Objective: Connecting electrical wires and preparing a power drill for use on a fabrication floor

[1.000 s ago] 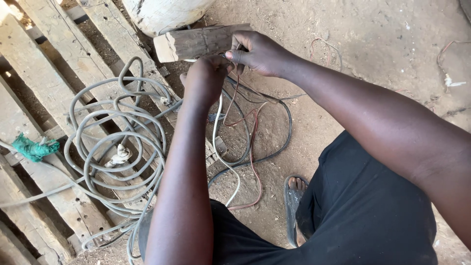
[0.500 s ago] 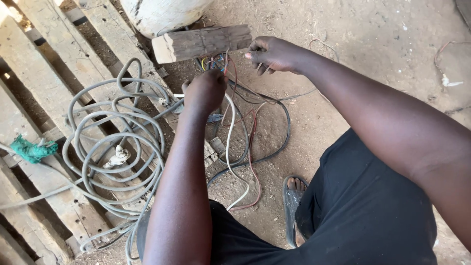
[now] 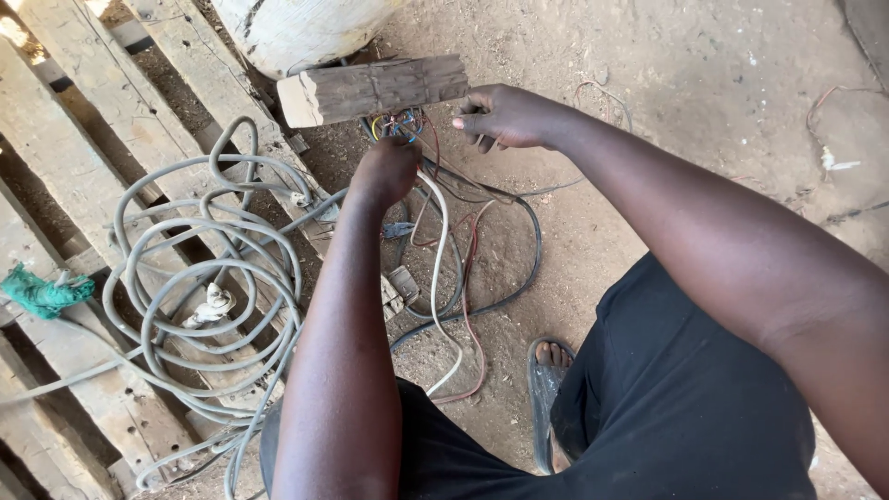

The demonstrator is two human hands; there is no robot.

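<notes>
Dirt ground [image 3: 704, 83] lay under a wood block [image 3: 375, 90]; left hand [image 3: 387, 171] gripped coloured wires [image 3: 400, 123], right hand [image 3: 509, 116] curled, pinching a thin wire.

Coiled cable [image 3: 208, 278] on the pallet: pale grey throughout, with an off-white knot of tape or cloth at its centre. Pallet slats [image 3: 111, 130]: weathered tan, dark gaps between. Rag [image 3: 42, 292] at the left edge — teal green. Wooden block [image 3: 370, 90]: grey-brown, lighter cut end. Bundle of fine wires [image 3: 400, 122] above the left hand [image 3: 384, 171] — blue, red, yellow strands. Loose leads [image 3: 454, 268] on the ground: white, red, black. Ground: dusty brown. Clothing: black. Drum [image 3: 306, 28]: dirty white.
</notes>
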